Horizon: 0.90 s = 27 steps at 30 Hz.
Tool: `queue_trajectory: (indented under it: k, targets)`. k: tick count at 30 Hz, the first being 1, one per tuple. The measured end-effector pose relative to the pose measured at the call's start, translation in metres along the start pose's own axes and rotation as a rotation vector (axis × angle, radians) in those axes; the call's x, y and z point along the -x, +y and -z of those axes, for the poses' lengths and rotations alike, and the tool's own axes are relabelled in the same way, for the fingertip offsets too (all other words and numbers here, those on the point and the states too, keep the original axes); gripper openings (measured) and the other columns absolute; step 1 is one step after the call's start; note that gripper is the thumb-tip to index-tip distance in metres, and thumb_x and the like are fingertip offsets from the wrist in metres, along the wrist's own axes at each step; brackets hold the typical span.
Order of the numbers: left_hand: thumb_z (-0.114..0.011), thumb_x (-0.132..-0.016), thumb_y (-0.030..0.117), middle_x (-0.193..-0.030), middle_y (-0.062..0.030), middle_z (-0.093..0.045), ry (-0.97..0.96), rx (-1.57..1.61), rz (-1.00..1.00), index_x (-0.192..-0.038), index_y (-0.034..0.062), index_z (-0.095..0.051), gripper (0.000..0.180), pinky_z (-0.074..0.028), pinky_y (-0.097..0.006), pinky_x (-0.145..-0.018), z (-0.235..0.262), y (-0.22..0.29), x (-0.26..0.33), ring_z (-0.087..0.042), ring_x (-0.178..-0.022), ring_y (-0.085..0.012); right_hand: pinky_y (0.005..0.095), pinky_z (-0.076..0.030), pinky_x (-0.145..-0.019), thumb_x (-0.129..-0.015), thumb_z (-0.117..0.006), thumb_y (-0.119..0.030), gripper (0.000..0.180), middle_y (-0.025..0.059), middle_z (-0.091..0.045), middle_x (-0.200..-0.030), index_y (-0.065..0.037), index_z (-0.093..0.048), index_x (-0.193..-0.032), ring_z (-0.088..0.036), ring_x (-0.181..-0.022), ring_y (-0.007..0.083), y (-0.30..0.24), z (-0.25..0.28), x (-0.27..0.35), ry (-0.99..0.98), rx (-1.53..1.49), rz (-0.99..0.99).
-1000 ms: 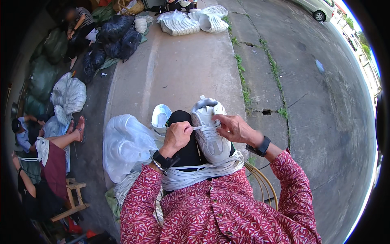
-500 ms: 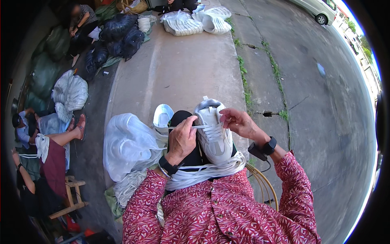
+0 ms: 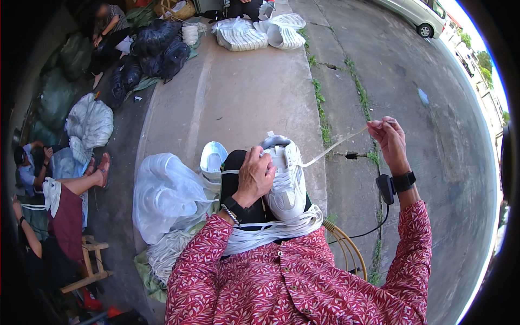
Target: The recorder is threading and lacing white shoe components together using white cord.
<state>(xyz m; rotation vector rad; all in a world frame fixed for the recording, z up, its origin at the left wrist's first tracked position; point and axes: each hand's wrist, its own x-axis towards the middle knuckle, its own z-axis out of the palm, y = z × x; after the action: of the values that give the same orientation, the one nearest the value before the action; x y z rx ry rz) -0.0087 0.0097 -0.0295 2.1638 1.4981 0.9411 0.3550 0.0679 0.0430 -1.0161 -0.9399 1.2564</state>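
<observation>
A white and grey sneaker [image 3: 285,187] rests on my lap with its toe toward me and its laces partly threaded. My left hand [image 3: 254,176] lies over the left side of the sneaker's opening, fingers bent against it; whether a lace end is pinched there is hidden. Out to the right, my right hand [image 3: 389,132] pinches the end of a white shoelace [image 3: 337,146], which runs taut from the sneaker's upper eyelets. A bundle of loose white laces [image 3: 276,230] is draped across my lap below the toe.
Left of my knees stand another white shoe [image 3: 213,157] and a clear plastic bag [image 3: 165,195] with pale shoe parts. Further left, people sit near a wooden stool [image 3: 92,265]. Black bags [image 3: 157,46] and stacked white shoe parts [image 3: 241,35] lie ahead.
My right hand has swung out to the right and drawn the lace through. My left hand has shifted right, onto the sneaker's edge.
</observation>
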Motion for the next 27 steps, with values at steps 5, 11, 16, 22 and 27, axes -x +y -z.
queue_trajectory:
  k: [5,11,16,22,27]
  targets:
    - [-0.066,-0.071,0.009,-0.1,-0.0175,-0.049,0.001,-0.009,0.002,-0.08,0.0001,-0.055,0.017,-0.045,-0.041,-0.079,-0.003,-0.001,-0.002,-0.051,-0.095,-0.0339,0.0404,-0.053,-0.089,-0.09,-0.041,0.004,0.014,0.0202,-0.062,-0.093,0.003,-0.043,-0.104,-0.062,-0.096,0.0366,-0.077,0.151,-0.02,0.633,-0.115,0.226]
    - [-0.066,-0.069,0.006,-0.102,-0.017,-0.049,0.042,0.044,0.012,-0.08,0.0026,-0.054,0.016,-0.044,-0.039,-0.079,0.0,0.0,0.006,-0.052,-0.096,-0.0336,0.0316,-0.057,-0.074,-0.092,-0.047,-0.008,0.015,0.0134,-0.063,-0.091,-0.002,-0.047,-0.106,-0.065,-0.084,0.0248,-0.038,0.144,0.003,0.564,0.024,0.072]
    - [-0.062,-0.074,0.005,-0.089,-0.014,-0.054,0.249,0.102,0.141,-0.088,0.0018,-0.055,0.016,-0.045,-0.039,-0.073,0.02,0.016,0.033,-0.056,-0.087,-0.0293,0.0212,-0.048,-0.049,-0.091,-0.056,-0.021,0.017,0.0017,-0.06,-0.065,-0.004,-0.058,-0.09,-0.058,-0.053,0.0097,0.048,0.019,0.033,0.093,0.26,-0.249]
    - [-0.047,-0.094,0.038,-0.084,-0.0102,-0.06,-0.223,1.068,0.952,-0.103,0.0019,-0.053,0.038,-0.049,-0.03,-0.061,0.019,0.003,0.047,-0.061,-0.071,-0.021,0.0195,-0.043,-0.047,-0.091,-0.057,-0.02,0.022,-0.0026,-0.055,-0.061,-0.001,-0.067,-0.091,-0.05,-0.052,0.004,0.106,-0.11,0.057,-0.325,0.381,-0.294]
    - [-0.048,-0.094,0.031,-0.1,-0.0118,-0.059,-0.031,1.814,0.926,-0.108,0.0081,-0.051,0.027,-0.044,-0.042,-0.082,0.026,-0.001,0.038,-0.056,-0.094,-0.0265,0.0225,-0.042,-0.047,-0.087,-0.059,-0.018,0.022,-0.0003,-0.056,-0.06,0.001,-0.067,-0.08,-0.051,-0.053,0.0061,0.116,-0.111,0.056,-0.452,0.499,-0.262]
